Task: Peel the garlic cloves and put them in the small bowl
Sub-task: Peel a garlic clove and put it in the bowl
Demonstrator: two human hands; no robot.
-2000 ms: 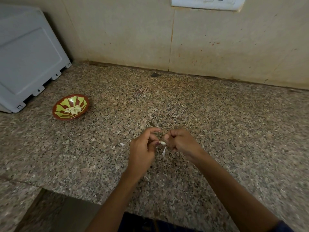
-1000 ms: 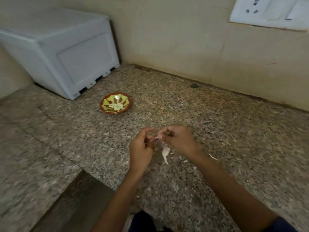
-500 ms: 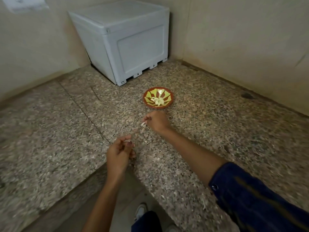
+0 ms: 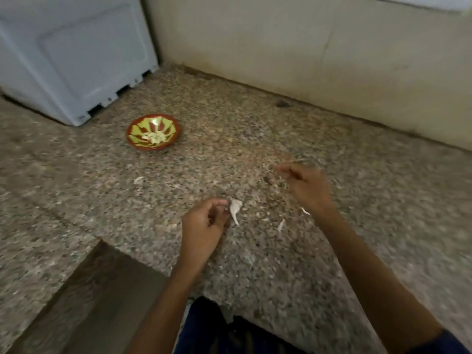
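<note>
Blur hides what the right hand (image 4: 307, 187) holds; its grip cannot be told. One left hand (image 4: 204, 226) pinches garlic skin (image 4: 235, 209). One bowl (image 4: 153, 131), far left, holds peeled cloves (image 4: 154, 136), too blurry to count.

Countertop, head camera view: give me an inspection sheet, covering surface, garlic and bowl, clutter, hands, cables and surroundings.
Surface: speckled stone countertop, with a step down at left.
Job's things: small bowl holding peeled cloves; garlic skin at the left fingertips.
Clutter: skin scraps scattered on the countertop.
Hands: left hand pinches the garlic skin; right hand blurred, fingers loosely curled.
Cables: nothing seen.
Surroundings: white box, beige wall.
</note>
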